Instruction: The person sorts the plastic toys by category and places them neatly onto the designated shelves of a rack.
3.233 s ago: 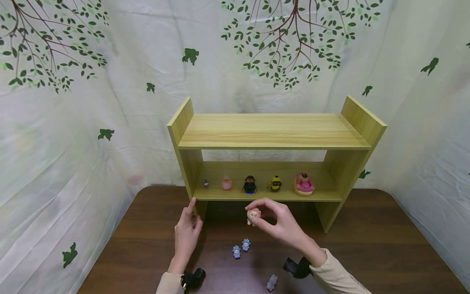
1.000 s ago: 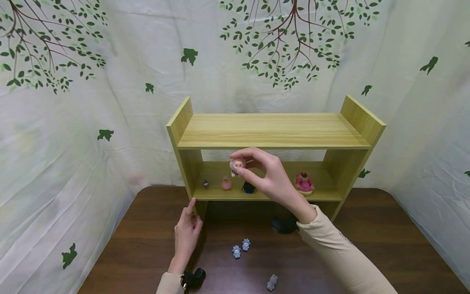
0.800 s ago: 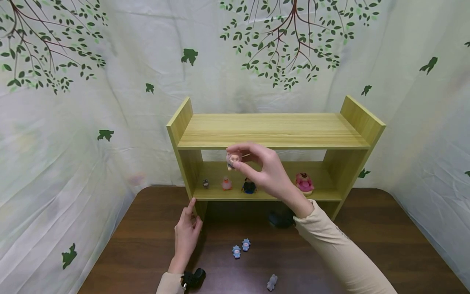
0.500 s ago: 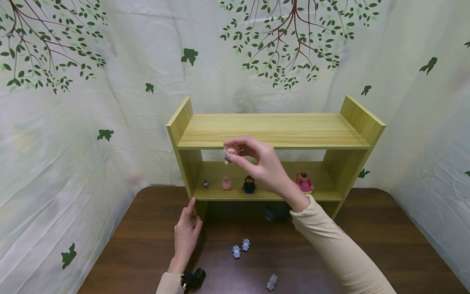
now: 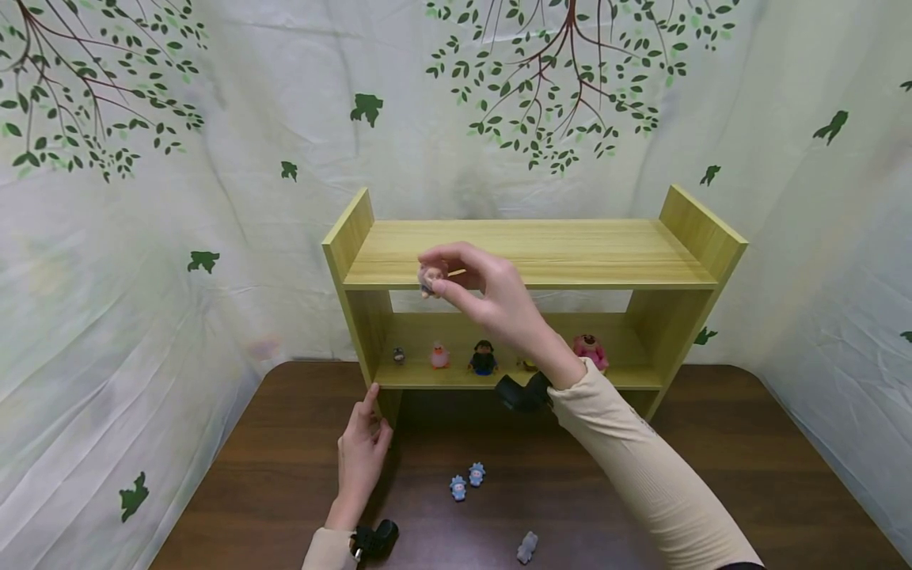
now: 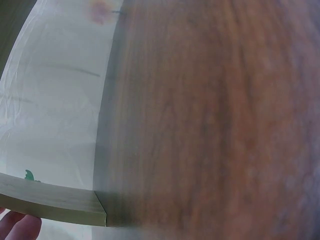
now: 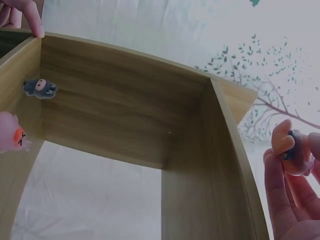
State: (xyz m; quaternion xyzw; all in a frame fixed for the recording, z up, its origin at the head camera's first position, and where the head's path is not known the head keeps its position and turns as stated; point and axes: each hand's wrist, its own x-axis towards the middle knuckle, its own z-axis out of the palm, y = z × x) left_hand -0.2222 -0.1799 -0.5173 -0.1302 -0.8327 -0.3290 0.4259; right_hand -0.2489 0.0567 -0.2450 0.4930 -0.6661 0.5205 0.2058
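So here's the white cloth backdrop (image 5: pixel 306 277) across the back, leaves printed all over it, and below it the brown worktop (image 5: pixel 748 475), its far corners rounded. Near its back edge stands the wooden shelf (image 5: pixel 606 253), two boards between side panels. My hands are well apart: the right hand (image 5: pixel 484 289) is up by the top board's front edge, thumb and fingers pinching a pink figurine (image 5: pixel 431 277) with a dark blue patch, held clear of the wood toward that board's front left corner; the left hand (image 5: pixel 363 447) is down low, straight index fingertip touching the lower board's front left corner. A black wrist camera (image 5: pixel 523 393) sits on my right wrist, another on my left. Along the lower board now: a pink bear (image 5: pixel 590 348) toward the right end, partly behind my forearm, then a dark-clothed figure (image 5: pixel 484 358) mid-board, with a yellow figure (image 5: pixel 527 364) between them, mostly hidden by my wrist. On the worktop, a pale grey figurine (image 5: pixel 527 546) lies nearest me; on the lower board again, a pink duck (image 5: pixel 439 356), orange-beaked, left of centre. Two blue figurines (image 5: pixel 458 488) lie close together on the worktop before the shelf, and smallest, a little grey figure (image 5: pixel 399 355) sits by the lower board's left end.
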